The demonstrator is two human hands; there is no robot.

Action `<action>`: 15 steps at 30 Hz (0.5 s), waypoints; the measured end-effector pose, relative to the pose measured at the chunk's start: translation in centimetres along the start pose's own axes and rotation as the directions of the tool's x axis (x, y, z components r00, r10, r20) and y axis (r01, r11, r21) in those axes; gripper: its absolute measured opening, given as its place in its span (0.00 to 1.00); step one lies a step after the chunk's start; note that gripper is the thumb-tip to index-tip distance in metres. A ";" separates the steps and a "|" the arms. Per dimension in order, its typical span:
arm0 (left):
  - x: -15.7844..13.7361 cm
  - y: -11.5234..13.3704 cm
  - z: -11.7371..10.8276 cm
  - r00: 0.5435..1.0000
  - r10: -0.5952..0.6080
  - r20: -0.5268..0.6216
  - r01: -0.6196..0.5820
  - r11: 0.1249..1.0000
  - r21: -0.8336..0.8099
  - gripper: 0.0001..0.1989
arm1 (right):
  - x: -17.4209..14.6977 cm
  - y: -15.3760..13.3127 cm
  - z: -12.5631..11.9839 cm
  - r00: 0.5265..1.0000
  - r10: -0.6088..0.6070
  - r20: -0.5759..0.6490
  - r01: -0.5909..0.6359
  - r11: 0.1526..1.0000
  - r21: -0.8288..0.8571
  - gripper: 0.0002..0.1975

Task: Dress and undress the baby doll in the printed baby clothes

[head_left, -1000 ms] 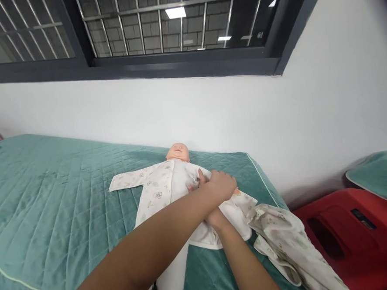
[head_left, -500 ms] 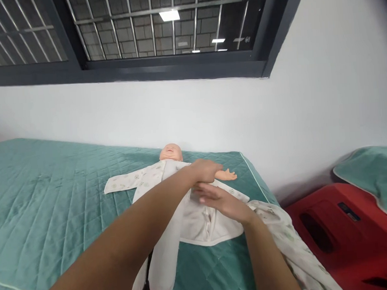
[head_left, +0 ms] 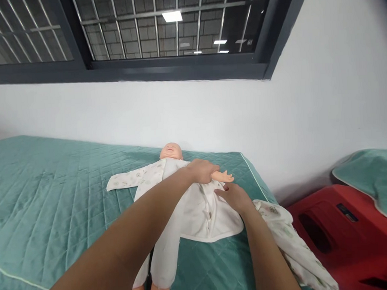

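Note:
A baby doll [head_left: 171, 151] lies face up on the green quilted cover, its body and legs in white clothing. A printed white baby jacket [head_left: 149, 174] covers the doll's arm on the left side, and its other half [head_left: 208, 225] is spread out flat at the right with the lining up. My left hand [head_left: 204, 170] reaches across the doll and is closed around its bare arm [head_left: 222, 177], just above the wrist. Just below the doll's hand, my right hand [head_left: 236, 198] is closed on the jacket near its sleeve; the fingertips are partly hidden.
Another printed white cloth [head_left: 283, 227] lies crumpled along the right edge of the green quilted cover [head_left: 69, 205]. Beside it stands a red plastic piece [head_left: 336, 232] with green fabric [head_left: 375, 177] over it. A white wall [head_left: 178, 111] and barred window are behind.
My right hand has moved right, away from my left hand, and its outstretched fingers have closed on the jacket. My left hand still grips the doll's arm, which has shifted slightly left.

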State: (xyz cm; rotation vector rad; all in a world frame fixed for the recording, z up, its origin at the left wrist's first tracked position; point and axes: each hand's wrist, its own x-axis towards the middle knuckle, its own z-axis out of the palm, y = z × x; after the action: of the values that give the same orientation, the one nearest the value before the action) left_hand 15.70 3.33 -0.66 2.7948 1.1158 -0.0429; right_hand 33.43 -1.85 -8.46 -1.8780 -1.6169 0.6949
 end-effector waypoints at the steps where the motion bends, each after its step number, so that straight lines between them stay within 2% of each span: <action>1: 0.0 0.0 0.1 1.000 0.003 -0.003 -0.003 1.000 0.010 0.12 | 0.2 0.3 -0.2 0.999 0.004 -0.033 -0.002 0.999 0.048 0.14; 4: 0.1 0.2 0.7 1.000 0.021 0.010 -0.022 0.998 0.052 0.12 | 0.6 1.1 -1.0 0.983 0.061 -0.174 -0.020 0.973 0.230 0.09; 7: 0.2 0.3 1.5 0.998 0.037 0.047 -0.042 0.993 0.112 0.13 | 0.6 1.4 -1.5 0.957 0.147 -0.250 -0.020 0.892 0.451 0.09; 11: 0.5 0.4 2.3 0.997 0.008 0.080 -0.019 0.990 0.141 0.11 | 0.0 0.8 -2.1 0.966 0.141 -0.217 0.059 0.697 0.715 0.15; 15: 0.8 0.6 2.7 0.998 -0.009 0.067 -0.002 0.986 0.166 0.10 | -0.7 -0.5 -2.6 0.989 0.011 -0.147 0.121 0.503 0.856 0.15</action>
State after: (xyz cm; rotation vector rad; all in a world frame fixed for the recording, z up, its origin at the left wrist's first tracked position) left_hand 16.75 3.04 -3.34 2.9105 1.1515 -0.2397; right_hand 34.82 -2.71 -6.24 -1.0589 -0.9034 1.0692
